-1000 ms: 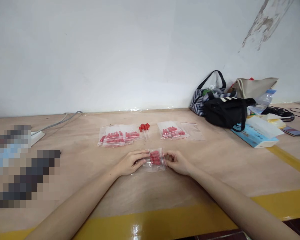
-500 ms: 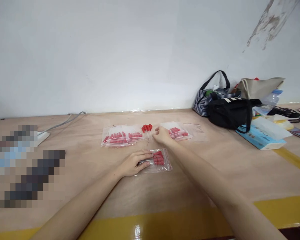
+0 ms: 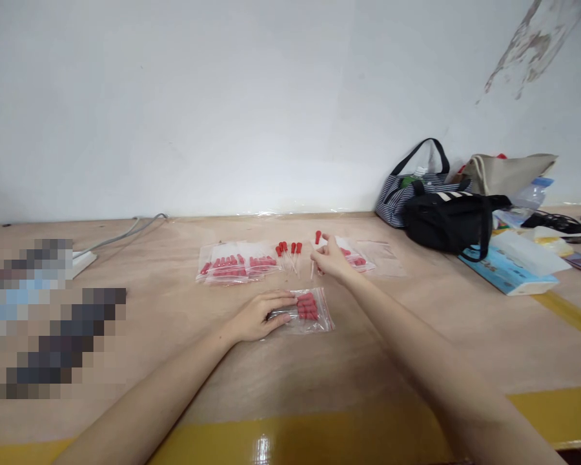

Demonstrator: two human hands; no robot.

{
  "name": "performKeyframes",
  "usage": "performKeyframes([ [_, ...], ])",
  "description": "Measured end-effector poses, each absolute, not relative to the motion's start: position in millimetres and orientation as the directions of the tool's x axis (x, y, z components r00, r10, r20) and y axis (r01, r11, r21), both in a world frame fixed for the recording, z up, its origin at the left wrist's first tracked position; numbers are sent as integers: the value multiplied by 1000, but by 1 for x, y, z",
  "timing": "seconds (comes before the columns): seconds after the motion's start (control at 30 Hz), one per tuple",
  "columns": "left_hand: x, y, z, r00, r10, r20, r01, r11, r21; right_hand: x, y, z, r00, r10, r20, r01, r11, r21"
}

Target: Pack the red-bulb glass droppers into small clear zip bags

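A big, pale wall (image 3: 223, 110) stands behind the back edge of the tabletop (image 3: 145, 278). High up on the right, the wall has a rough brown patch (image 3: 527, 55). The tabletop is light brown. A wide yellow stripe (image 3: 213, 442) runs along its front edge, and light makes a shiny spot there.
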State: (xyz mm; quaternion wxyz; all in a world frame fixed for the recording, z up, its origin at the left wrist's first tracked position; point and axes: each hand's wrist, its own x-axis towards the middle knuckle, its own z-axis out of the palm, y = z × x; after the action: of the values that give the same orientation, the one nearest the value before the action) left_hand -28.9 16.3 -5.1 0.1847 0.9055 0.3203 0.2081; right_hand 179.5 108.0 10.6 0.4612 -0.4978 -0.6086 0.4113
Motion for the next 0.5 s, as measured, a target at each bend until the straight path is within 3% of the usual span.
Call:
performKeyframes([
  [0.13,-29,17,-6,704,657,270,502,-729,466,211,67,11,-58,991,121,67,125,-990],
  [0.33,-29,18,-7,704,658,266,504,-727,466,226,34,-16,117,987,112,-58,119,-991],
  [0.5,-30,19,-7,706,660,255,514,-727,455,214,23,-23,104,984,142,-104,153,-983],
])
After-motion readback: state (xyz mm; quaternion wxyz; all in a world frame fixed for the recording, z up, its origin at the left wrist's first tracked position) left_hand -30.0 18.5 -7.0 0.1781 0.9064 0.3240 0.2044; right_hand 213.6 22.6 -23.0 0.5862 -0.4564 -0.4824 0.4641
